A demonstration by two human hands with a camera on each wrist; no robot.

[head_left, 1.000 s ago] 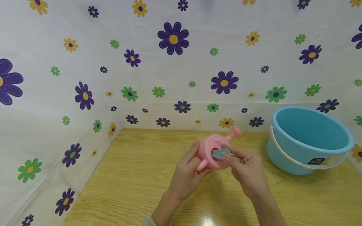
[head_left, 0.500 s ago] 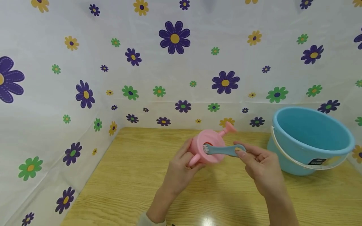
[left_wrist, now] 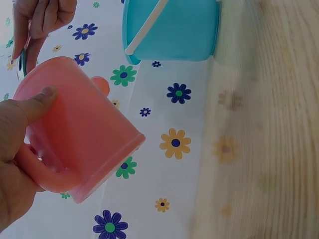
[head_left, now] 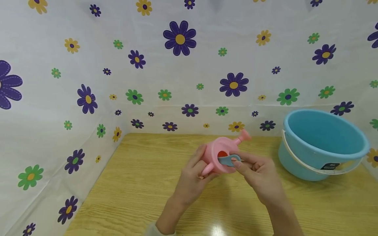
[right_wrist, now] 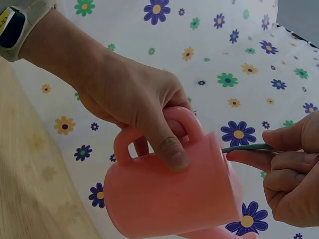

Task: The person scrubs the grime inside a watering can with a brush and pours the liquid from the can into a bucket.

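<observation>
My left hand (head_left: 190, 180) grips a pink toy watering can (head_left: 221, 144) by its handle, the thumb lying on the can's side in the left wrist view. The can is held up above the table, tilted so that its round top opening faces my right hand (head_left: 261, 177). Between thumb and fingers, my right hand pinches the end of a blue toothbrush (head_left: 225, 160). Its brush head is inside the can's opening and hidden; only the handle end shows. Something red-orange shows within the opening. In the right wrist view the toothbrush (right_wrist: 246, 147) appears edge-on as a thin strip.
A light blue bucket (head_left: 301, 167) with a white handle stands on the wooden table (head_left: 141, 177) to the right. Behind and to the left hangs a white sheet (head_left: 159, 72) printed with flowers.
Half a second ago the toothbrush was drawn partly out, its white bristles showing at the opening. My right hand has since moved left, pushing it back in; a second ago it was similarly deep.
</observation>
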